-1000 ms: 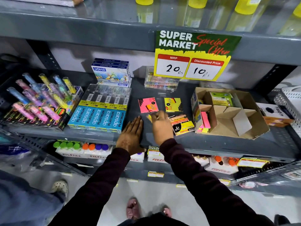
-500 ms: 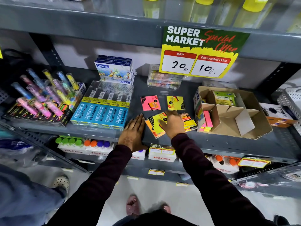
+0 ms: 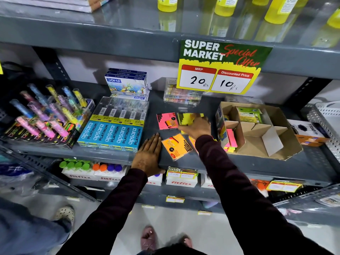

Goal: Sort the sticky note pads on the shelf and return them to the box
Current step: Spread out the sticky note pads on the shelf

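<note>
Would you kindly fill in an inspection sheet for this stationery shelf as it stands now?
Surface: grey metal shelf.
Job's things: pink pad and orange pad lie flat; yellow pad blurred, under the right hand; cardboard box holds green and pink pads.
Clutter: Apsara pencil boxes, highlighters, DOMS boxes.
Grippers: left hand flat on shelf; right hand on yellow pad.
Cables: nothing seen.
Surroundings: price sign, yellow bottles above.

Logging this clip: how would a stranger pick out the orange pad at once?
Find the grey shelf under the price sign. The orange pad lies near its front edge, just right of the flat left hand. It alone is orange; the pad behind is pink.
</note>
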